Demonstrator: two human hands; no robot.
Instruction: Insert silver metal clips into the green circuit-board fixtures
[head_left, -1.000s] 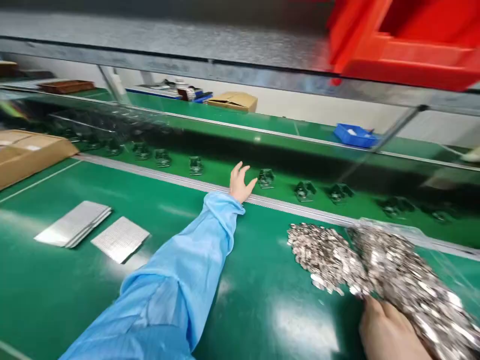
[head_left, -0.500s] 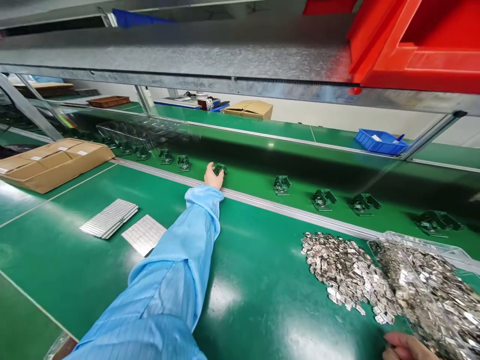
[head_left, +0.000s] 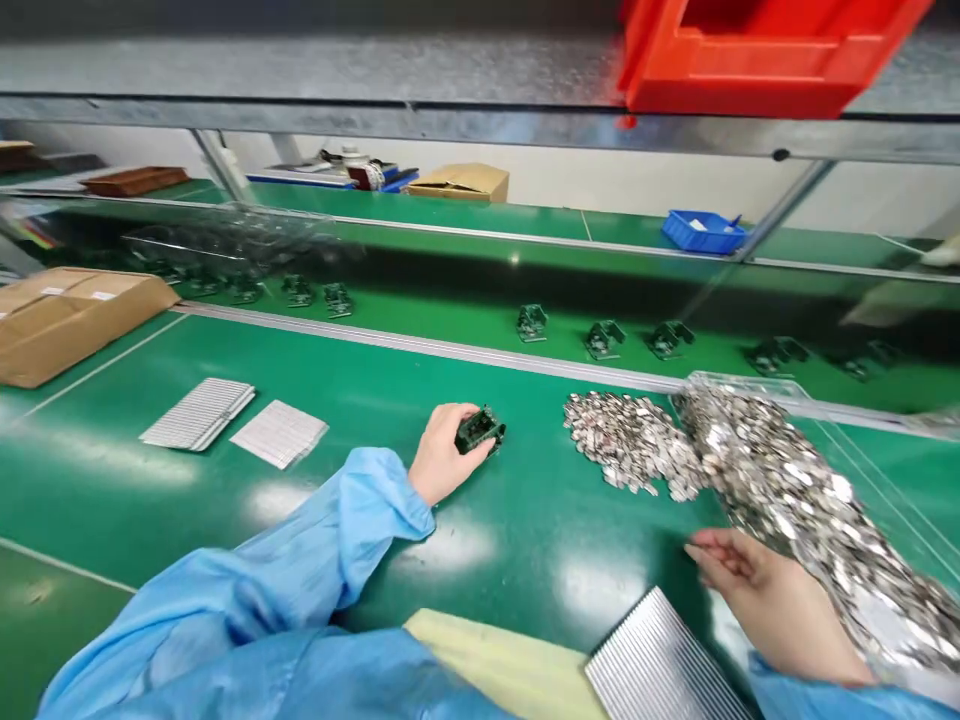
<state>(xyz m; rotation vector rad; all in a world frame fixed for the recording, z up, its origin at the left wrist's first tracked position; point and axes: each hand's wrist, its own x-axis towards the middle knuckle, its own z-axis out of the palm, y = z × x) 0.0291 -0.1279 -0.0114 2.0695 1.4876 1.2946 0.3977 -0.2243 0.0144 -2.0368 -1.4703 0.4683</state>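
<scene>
My left hand (head_left: 448, 452) grips a small green circuit board assembly (head_left: 478, 432) between thumb and fingers, above the green worktable (head_left: 352, 400). Lower right, my right hand (head_left: 757, 585) has its fingers curled and pinched together. Whether a small part sits between those fingertips I cannot make out. Beside that hand lies a heap of small shiny metal pieces (head_left: 630, 440), with a clear plastic bag or tray of the same pieces (head_left: 772, 470) to its right. A ridged silver metal block (head_left: 664, 665) lies near my body, by a yellow sheet (head_left: 510, 660).
Similar board assemblies (head_left: 532, 322) stand in a row on the green strip behind the metal rail (head_left: 420, 345). White label-like sheets (head_left: 279, 433) and a cardboard box (head_left: 75, 310) are at left. Overhead, a red bin (head_left: 765, 60) sits on a metal shelf (head_left: 337, 80).
My left hand has brought the board assembly from the strip behind the rail back toward me over the table. My right hand has come further into view, and the view has shifted.
</scene>
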